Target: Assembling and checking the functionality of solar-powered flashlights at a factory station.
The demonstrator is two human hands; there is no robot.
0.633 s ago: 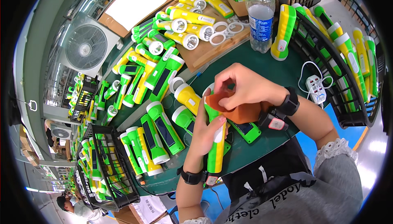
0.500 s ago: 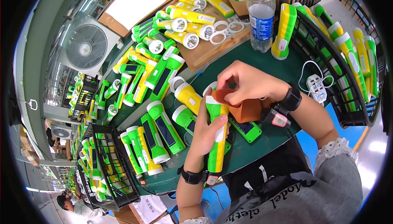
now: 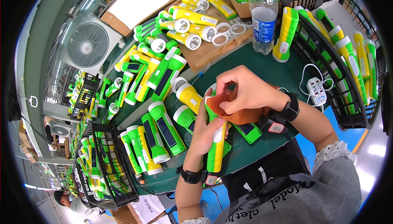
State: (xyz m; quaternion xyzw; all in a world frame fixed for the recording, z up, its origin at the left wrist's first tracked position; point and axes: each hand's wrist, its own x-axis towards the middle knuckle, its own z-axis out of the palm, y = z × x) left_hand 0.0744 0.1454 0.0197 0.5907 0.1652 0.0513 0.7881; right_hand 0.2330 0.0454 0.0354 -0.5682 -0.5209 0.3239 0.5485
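A green-and-yellow flashlight point(image 3: 215, 156) stands tilted in my left hand point(image 3: 203, 137), its head end up and its yellow end toward me. My left fingers wrap its body, thumb across the front. At the head, my right hand point(image 3: 251, 91) pinches an orange-brown cloth point(image 3: 246, 116) and presses it on the rim; the cloth hides most of the lens end. Below the cloth, a green flashlight with a dark panel point(image 3: 249, 134) lies on the table, partly covered. Just left of my hands are a yellow flashlight point(image 3: 189, 96) and a green one point(image 3: 184, 117).
A water bottle point(image 3: 263, 29) and an upright flashlight point(image 3: 285, 35) stand at the back right. Black baskets of flashlights flank the table, one right point(image 3: 348, 119), one left point(image 3: 118, 201). A white multi-port charger point(image 3: 316, 91) lies by the right basket. Several flashlights and white rings point(image 3: 220, 39) lie farther back.
My right hand has shifted slightly down and left, drawing the cloth over the flashlight's head, where it now spreads wider. My left hand keeps its grip on the flashlight.
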